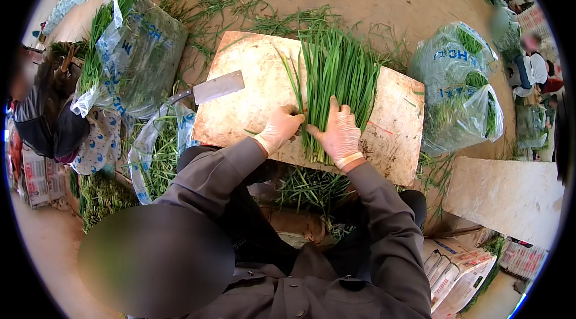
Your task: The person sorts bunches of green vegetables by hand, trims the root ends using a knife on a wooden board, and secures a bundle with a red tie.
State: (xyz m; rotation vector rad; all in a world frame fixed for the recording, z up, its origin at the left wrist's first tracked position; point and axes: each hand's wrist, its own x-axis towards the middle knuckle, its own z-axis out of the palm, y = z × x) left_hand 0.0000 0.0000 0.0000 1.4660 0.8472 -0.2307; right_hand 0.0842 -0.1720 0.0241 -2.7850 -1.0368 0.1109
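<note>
A thick bunch of long green chives (342, 67) lies on a stained, pale board (264, 61) across my lap, its cut ends toward me. My right hand (342, 136), in a thin whitish glove, rests on the lower part of the bunch with thumb and index finger stretched apart. At the bunch's left edge is my gloved left hand (281, 131), fingers curled together around the ends of a few stalks; its fingertips are partly hidden. A few loose blades stand apart on that side. On the board's left lies a cleaver (219, 87) with a dark handle, touched by neither hand.
Filled clear plastic bags of greens (150, 49) stand at the left, and more bags (453, 88) at the right. Loose green blades (228, 4) litter the floor beyond the board. Another pale board (504, 193) is at the right. Other people sit at both edges.
</note>
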